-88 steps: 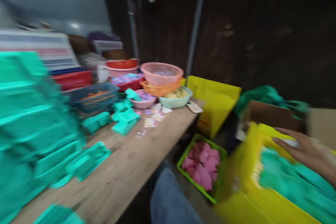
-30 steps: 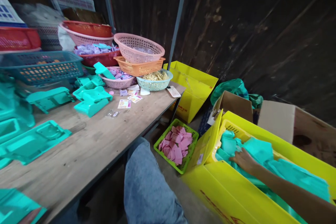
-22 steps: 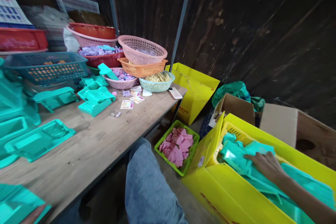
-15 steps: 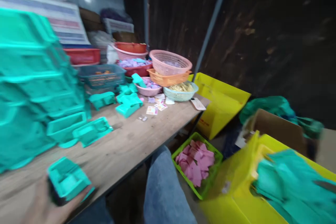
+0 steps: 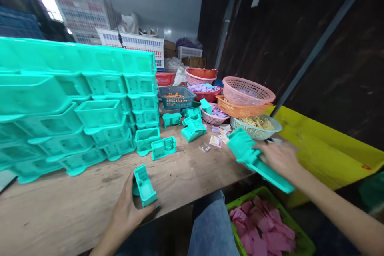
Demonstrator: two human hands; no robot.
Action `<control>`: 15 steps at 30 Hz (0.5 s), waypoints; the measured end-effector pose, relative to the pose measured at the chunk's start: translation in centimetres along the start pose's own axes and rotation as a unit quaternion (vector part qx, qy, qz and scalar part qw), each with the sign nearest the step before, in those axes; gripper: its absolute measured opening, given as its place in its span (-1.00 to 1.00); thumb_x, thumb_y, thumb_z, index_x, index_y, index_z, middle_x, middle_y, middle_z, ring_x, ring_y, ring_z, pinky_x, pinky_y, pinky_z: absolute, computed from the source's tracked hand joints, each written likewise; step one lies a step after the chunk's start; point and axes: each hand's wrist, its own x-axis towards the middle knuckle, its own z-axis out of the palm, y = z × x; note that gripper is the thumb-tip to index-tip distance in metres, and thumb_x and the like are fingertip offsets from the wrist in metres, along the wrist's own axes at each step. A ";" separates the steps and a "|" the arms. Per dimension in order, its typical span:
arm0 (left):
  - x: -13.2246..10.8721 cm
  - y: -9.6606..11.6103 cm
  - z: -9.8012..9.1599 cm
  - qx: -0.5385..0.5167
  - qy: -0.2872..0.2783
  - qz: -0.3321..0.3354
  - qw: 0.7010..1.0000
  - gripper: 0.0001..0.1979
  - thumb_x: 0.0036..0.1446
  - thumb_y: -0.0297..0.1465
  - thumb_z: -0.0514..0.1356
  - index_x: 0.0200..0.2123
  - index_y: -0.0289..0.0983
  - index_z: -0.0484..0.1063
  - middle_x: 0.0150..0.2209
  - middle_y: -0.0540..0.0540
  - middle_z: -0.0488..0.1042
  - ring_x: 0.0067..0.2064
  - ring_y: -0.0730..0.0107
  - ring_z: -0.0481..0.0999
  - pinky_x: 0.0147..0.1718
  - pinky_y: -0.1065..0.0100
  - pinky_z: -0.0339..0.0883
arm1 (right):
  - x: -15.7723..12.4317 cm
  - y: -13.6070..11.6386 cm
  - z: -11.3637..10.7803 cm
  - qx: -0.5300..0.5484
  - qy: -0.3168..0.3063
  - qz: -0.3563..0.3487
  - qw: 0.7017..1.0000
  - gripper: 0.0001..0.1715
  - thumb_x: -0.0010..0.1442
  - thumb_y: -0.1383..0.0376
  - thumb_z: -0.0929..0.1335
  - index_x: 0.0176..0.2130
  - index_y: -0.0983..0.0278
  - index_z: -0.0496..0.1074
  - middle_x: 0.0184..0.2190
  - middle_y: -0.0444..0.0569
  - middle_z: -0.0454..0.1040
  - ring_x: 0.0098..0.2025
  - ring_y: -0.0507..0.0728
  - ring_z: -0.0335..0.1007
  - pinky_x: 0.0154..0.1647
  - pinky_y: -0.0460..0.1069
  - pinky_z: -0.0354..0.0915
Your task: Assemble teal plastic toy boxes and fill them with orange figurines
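Note:
Near the table's front edge, my left hand (image 5: 127,210) is closed around a small turquoise plastic casing (image 5: 144,186), its hollow side facing up. My right hand (image 5: 277,160) reaches in from the right, fingers wrapped round several turquoise plastic pieces (image 5: 241,144), one of them long and flat; motion blurs them a little. On the wood between the hands and the stacks lie a loose turquoise casing (image 5: 164,148) and a turquoise box part (image 5: 147,140). Beyond them sits a small heap of turquoise parts (image 5: 192,128).
Stacked turquoise housings (image 5: 102,124) form a wall on the left. Baskets line the back: a blue one (image 5: 177,102), a pink one (image 5: 249,92) on an orange one (image 5: 240,108), and a pale blue bowl (image 5: 264,132). Below the table edge stands a green crate (image 5: 306,244) of pink pieces.
The view has swung left. My right hand has come into view with turquoise pieces in it, above the table's right edge. My left hand still holds its casing.

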 end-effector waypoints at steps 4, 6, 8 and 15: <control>0.0 0.4 -0.2 -0.018 -0.009 -0.006 1.000 0.01 -0.11 -0.07 0.40 0.35 -0.25 0.10 0.29 -0.39 0.40 0.31 -0.28 0.44 0.25 -0.21 0.37 | 8.4 -6.7 0.9 0.002 -0.032 0.000 0.999 -0.50 0.32 0.27 0.27 0.18 0.16 0.53 -0.20 0.16 0.67 -0.12 0.39 0.61 0.04 0.32 0.34; 0.0 0.6 -0.3 -0.026 -0.016 -0.007 1.000 -0.01 -0.12 -0.08 0.41 0.34 -0.22 0.11 0.31 -0.36 0.39 0.32 -0.26 0.43 0.28 -0.20 0.35 | 10.3 -7.7 0.8 0.008 -0.028 0.016 0.999 -0.34 0.29 0.22 0.32 0.34 0.21 0.37 -0.15 0.24 0.67 -0.11 0.45 0.61 -0.03 0.33 0.37; 0.0 0.8 -0.5 -0.031 -0.025 -0.009 0.999 -0.01 -0.11 -0.09 0.41 0.35 -0.21 0.10 0.33 -0.36 0.37 0.34 -0.24 0.41 0.29 -0.20 0.33 | 11.0 -7.3 0.5 0.018 -0.014 0.033 0.999 -0.20 0.25 0.14 0.38 0.40 0.23 0.27 -0.08 0.29 0.65 -0.07 0.48 0.60 -0.09 0.27 0.39; -0.2 0.8 -0.3 -0.030 -0.022 -0.001 0.999 0.02 -0.10 -0.12 0.42 0.38 -0.21 0.07 0.35 -0.36 0.34 0.36 -0.27 0.38 0.29 -0.21 0.34 | 9.9 -4.8 0.7 0.087 0.056 0.106 0.989 -0.54 0.30 0.02 0.29 -0.07 0.18 0.65 -0.16 0.14 0.69 -0.09 0.37 0.59 -0.19 0.11 0.39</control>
